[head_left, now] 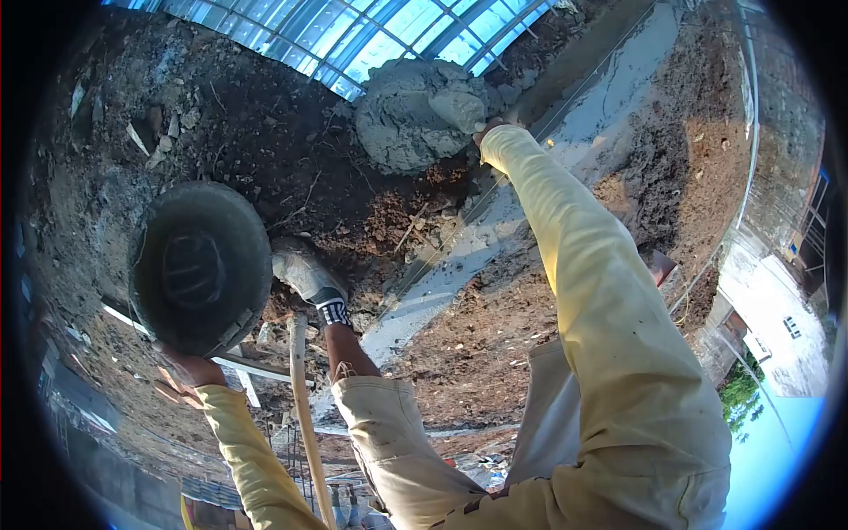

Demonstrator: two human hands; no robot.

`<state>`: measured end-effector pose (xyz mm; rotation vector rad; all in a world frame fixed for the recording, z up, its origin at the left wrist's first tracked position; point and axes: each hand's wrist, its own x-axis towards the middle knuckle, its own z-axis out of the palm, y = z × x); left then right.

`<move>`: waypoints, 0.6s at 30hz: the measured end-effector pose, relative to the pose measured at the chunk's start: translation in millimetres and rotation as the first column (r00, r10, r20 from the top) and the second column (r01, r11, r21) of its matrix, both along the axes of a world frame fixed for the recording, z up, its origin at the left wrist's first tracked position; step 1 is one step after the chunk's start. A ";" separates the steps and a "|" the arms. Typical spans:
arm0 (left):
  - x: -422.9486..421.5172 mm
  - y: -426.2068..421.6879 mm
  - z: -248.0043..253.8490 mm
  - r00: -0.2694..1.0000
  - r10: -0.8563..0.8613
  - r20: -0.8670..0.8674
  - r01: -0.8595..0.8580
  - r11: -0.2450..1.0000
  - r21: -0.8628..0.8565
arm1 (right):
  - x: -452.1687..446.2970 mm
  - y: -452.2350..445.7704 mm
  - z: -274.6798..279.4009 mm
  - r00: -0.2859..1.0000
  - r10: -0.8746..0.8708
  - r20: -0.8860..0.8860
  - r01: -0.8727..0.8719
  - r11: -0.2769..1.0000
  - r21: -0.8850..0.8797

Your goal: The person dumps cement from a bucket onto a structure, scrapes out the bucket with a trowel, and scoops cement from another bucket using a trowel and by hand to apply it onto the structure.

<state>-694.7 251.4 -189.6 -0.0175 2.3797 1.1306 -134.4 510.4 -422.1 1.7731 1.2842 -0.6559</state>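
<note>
At the left, my left hand (192, 369) grips the lower rim of a dark round bucket (199, 265), whose open mouth faces the camera; its inside looks coated grey. My right hand (488, 130) is at the top centre, its fingers closed round the handle end of a trowel (461, 108). The blade, smeared with mortar, lies against a heap of wet grey mortar (402, 119). The handle itself is hidden by the hand.
A sheet of ribbed metal (353, 35) lies behind the heap. A strip of grey mortar (450, 265) with a string along it crosses diagonally. My shoe (303, 269) stands beside the bucket, near a wooden pole (302, 397). Rubble (168, 132) lies upper left.
</note>
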 end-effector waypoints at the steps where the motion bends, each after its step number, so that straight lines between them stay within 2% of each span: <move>1: 5.6 5.0 4.5 1.000 0.003 0.012 -0.003 1.000 0.012 | 0.4 -3.3 6.1 0.996 -0.089 -0.020 0.088 0.996 -0.021; 3: 15.9 10.7 4.1 0.999 0.016 -0.052 -0.015 1.000 0.018 | -1.9 -6.7 14.5 0.958 -0.284 -0.050 0.281 0.958 -0.053; 5: 14.3 6.5 4.1 0.995 -0.005 -0.099 0.001 0.999 -0.039 | -6.0 -11.2 18.4 0.845 -0.532 -0.057 0.525 0.845 -0.100; 6: 18.3 9.3 6.3 0.988 -0.041 -0.147 0.028 0.996 -0.089 | -11.1 -15.1 23.1 0.745 -0.665 -0.047 0.658 0.744 -0.114; 8: 22.2 16.6 6.5 0.993 0.017 -0.119 -0.019 1.000 -0.016 | -21.9 -29.1 30.7 0.459 -0.889 -0.008 0.884 0.457 -0.098; 9: 24.4 18.1 7.5 0.993 0.044 -0.107 -0.042 0.999 0.014 | -27.7 -39.0 36.0 0.338 -0.941 0.008 0.939 0.336 -0.074; 10: 27.2 18.2 8.4 0.991 0.030 -0.130 -0.031 1.000 -0.002 | -14.1 -63.2 12.5 0.172 -0.975 -0.138 0.984 0.176 -0.018; 11: 29.3 19.6 8.2 0.987 0.012 -0.157 -0.015 1.000 -0.015 | -47.8 -65.2 63.7 0.253 -0.933 -0.257 0.967 0.240 0.082; 12: 29.7 20.0 8.1 0.983 -0.008 -0.185 0.003 1.000 -0.027 | -38.2 -84.9 42.2 0.542 -0.767 -0.343 0.836 0.532 0.132; 13: 28.5 18.0 9.2 0.981 -0.034 -0.191 0.025 0.998 -0.052 | -29.1 -105.4 23.2 0.759 -0.511 -0.404 0.620 0.757 0.208; 15: 24.3 12.2 6.2 0.976 -0.092 -0.200 0.073 0.993 -0.098 | -88.0 -89.6 77.5 0.899 -0.343 -0.272 0.385 0.915 0.119; 16: 12.3 1.1 -0.9 0.951 -0.184 -0.248 0.150 0.977 -0.150 | -100.6 -90.1 77.7 0.942 -0.183 -0.281 0.217 0.972 0.094; 17: 15.0 5.9 1.4 0.966 -0.139 -0.219 0.120 0.988 -0.098 | -113.8 -85.8 78.6 0.962 -0.068 -0.265 0.087 0.994 0.061; 18: 20.6 11.8 4.1 0.978 -0.094 -0.187 0.086 0.995 -0.050 | -112.8 -81.1 71.8 0.943 0.067 -0.326 -0.066 0.998 0.014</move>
